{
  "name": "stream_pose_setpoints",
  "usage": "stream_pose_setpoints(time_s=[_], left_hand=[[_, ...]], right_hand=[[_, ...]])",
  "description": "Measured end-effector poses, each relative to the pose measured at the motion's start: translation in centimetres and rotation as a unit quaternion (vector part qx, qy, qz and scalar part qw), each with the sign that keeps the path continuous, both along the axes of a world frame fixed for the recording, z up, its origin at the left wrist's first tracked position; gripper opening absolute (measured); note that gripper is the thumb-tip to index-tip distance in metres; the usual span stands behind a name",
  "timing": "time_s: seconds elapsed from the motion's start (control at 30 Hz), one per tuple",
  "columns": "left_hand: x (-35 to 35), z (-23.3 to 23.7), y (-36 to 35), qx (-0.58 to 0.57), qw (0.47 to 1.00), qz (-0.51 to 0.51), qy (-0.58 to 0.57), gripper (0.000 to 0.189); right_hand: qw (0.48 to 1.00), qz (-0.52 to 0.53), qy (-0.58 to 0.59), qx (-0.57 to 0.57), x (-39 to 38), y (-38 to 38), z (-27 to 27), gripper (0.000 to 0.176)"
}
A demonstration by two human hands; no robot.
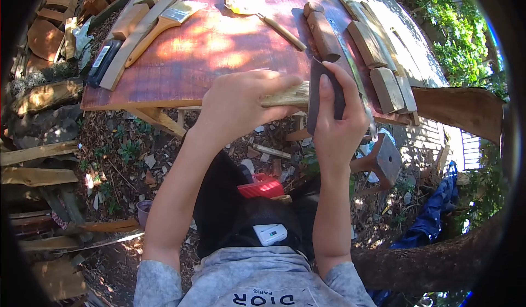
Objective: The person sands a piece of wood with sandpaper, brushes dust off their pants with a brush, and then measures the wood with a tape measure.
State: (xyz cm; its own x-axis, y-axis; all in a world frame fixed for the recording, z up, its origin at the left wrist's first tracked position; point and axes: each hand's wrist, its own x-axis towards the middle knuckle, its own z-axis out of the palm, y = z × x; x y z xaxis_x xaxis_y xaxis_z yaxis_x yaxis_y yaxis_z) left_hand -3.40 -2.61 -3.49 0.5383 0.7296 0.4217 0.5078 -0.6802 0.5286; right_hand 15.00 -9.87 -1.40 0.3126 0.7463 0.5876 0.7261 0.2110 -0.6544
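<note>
My left hand (pixel 241 101) is closed round a pale, rough-grained piece of wood (pixel 286 95), whose right end reaches toward my other hand. My right hand (pixel 342 110) grips a dark grey folded sheet that looks like sandpaper (pixel 315 96), thumb and fingers pressed against it. The sheet meets the wood's right end and hides that part. Both hands are above the near edge of the reddish wooden table (pixel 219 60). Just beyond my right hand lies a brown turned wooden piece (pixel 323 36); a slim wooden-handled tool (pixel 282 32) rests to its left.
A paintbrush (pixel 164 25), wooden strips (pixel 134 47) and a dark container with a barcode label (pixel 104 63) are at the left. Wooden blocks (pixel 367 44) line the right side. A yellowish-white item (pixel 245 3) sits farther back. Underneath is littered ground with a red object (pixel 262 187).
</note>
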Motion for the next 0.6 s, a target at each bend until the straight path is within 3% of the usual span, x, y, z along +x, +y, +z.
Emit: stream_pose_setpoints(time_s=[0.07,0.17,0.37,0.6], left_hand=[[0.2,0.4,0.0,-0.011,1.0,0.007,0.016,0.057],[0.1,0.4,0.0,0.005,1.0,0.015,0.002,0.057],[-0.1,0.8,0.1,-0.022,0.999,0.002,0.028,0.057],[-0.2,0.4,0.3,-0.006,1.0,-0.015,-0.003,0.053]], right_hand=[[0.999,0.012,-0.022,0.046,0.4,0.7,-0.5,0.022],[0.999,0.021,-0.017,0.039,0.6,-1.9,-2.5,0.023],[1.0,0.002,-0.021,0.01,0.3,0.7,-0.2,0.022],[0.999,0.013,-0.026,0.013,0.3,-2.3,-1.6,0.022]])
